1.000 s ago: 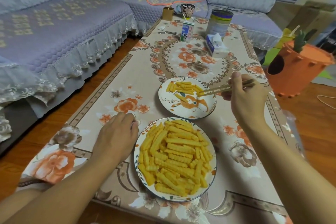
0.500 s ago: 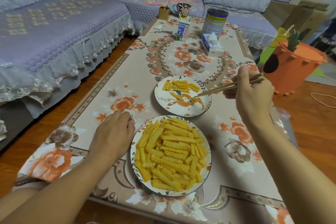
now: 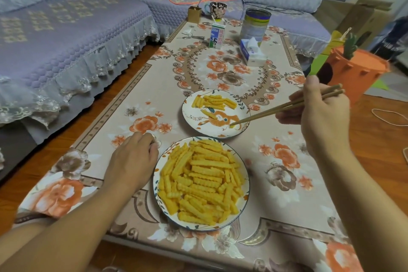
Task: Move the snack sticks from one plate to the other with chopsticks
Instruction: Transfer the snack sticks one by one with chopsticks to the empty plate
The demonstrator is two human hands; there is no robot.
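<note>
Head view, change: a second ago the chopsticks (image 3: 287, 105) reached over the far plate (image 3: 244, 117) with their tips among its sticks; now the tips sit at that plate's near right part, and a small yellow stick (image 3: 232, 126) lies at the tips, touching the plate.
Head view, meaning: I'd say one stick is just being set down, so the next trip goes back to the near plate (image 3: 157, 183).
Right hand: the right hand (image 3: 318, 110) grips the chopsticks, fingers curled round them, to the right of the far plate.
Left hand: the left hand (image 3: 132, 161) rests on the tablecloth (image 3: 287, 194) just left of the near plate, fingers curled under; it holds nothing that I can see.
Snack sticks: crinkle-cut, yellow-orange, dry-looking.
Where they are: a full heap of snack sticks (image 3: 203, 181) covers the near plate; a small row (image 3: 213, 101) lies at the far side of the far plate.
Progress: most of the job looks to be left.
</note>
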